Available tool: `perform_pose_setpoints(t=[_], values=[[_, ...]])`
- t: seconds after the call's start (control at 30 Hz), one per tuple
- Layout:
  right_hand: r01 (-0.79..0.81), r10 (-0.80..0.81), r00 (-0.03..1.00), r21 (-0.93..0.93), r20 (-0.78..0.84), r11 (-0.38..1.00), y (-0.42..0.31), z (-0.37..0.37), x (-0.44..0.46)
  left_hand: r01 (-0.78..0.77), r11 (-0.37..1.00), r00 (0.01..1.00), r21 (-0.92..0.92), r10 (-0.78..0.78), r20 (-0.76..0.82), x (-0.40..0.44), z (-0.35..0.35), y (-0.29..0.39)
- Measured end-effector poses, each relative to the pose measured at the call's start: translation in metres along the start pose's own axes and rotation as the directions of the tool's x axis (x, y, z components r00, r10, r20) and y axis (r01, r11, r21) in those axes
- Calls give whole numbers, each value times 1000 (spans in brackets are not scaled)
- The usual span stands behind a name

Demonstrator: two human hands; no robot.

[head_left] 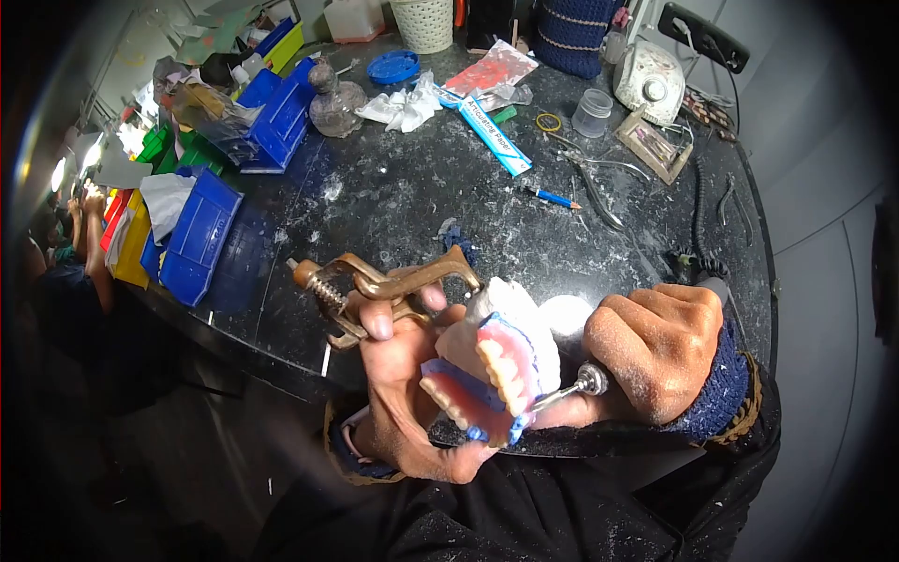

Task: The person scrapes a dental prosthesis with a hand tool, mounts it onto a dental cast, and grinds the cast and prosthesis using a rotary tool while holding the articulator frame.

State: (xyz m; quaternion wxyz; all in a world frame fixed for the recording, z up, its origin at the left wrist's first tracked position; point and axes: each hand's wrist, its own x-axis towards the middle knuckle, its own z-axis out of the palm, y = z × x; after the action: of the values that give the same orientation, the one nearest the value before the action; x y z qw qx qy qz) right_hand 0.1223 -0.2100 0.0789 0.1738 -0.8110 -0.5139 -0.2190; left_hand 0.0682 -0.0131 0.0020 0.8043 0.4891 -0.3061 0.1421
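Note:
My left hand (403, 375) is closed around a brass-coloured dental articulator (370, 281), whose spring and screw stick out to the left. White plaster models (510, 309) are mounted on it, carrying an upper denture (503, 365) and a lower denture (448, 401) with pink bases and cream teeth. Blue material edges both, and a gap shows between the tooth rows. My right hand (655, 351), dusted white, grips a rotary handpiece (592, 379). Its thin metal bur points left at the dentures' near end; I cannot tell whether it touches.
On the dusty black bench (403, 206) are pliers (596, 192), a blue pencil stub (554, 198) and an articulating paper packet (492, 136). Blue bins (201, 239) line the left edge. A white control box (648, 82) stands back right. Another person's arm (96, 239) shows far left.

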Motion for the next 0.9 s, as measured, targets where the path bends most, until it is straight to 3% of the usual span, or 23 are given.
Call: perform_pose_setpoints(t=[0.17,0.27,0.47,0.9], values=[[56,-56,998,-6,-41,998,1,4,-1,31,999,997,42,-28,-68,2,5,2],[73,-73,996,-16,-41,997,1,3,0,6,998,1000,-59,-6,-11,1,1,0],[54,-55,997,-14,-61,998,0,5,2,6,998,1000,-69,-7,-12,1,0,0],[88,-91,996,-106,-25,990,-1,-2,4,6,997,998,73,-1,-67,0,-1,-5]])
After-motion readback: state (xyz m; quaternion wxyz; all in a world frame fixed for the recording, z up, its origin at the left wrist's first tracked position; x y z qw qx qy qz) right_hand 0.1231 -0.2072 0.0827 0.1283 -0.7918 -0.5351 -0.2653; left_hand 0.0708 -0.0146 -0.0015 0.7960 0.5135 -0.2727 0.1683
